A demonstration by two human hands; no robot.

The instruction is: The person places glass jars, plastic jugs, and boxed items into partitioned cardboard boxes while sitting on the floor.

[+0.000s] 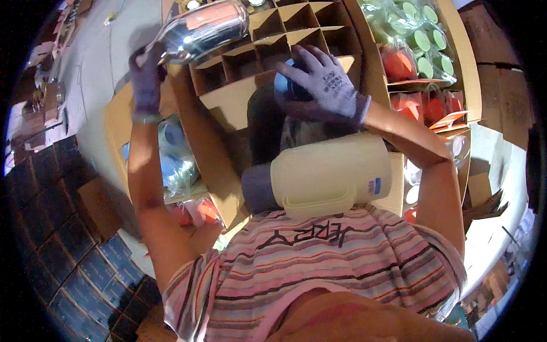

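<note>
Hands apart, both gloved: left hand (146,80) clamped on shiny steel flask (202,29) far left above divider box (273,40); right hand (327,85) gripping blue-topped flask (283,85) in a cell. Probably light, smooth, slippery; best held around the body

Background stock: carton at upper right (464,62) packed with bagged green lids (423,41) and orange parts (399,65); lower open carton at left (117,134) holding wrapped bluish items (174,165), kind uncertain through the film; stacked dark boxes (85,273) at lower left; grey floor (94,68); flattened cardboard scraps (484,205) at right.
</note>
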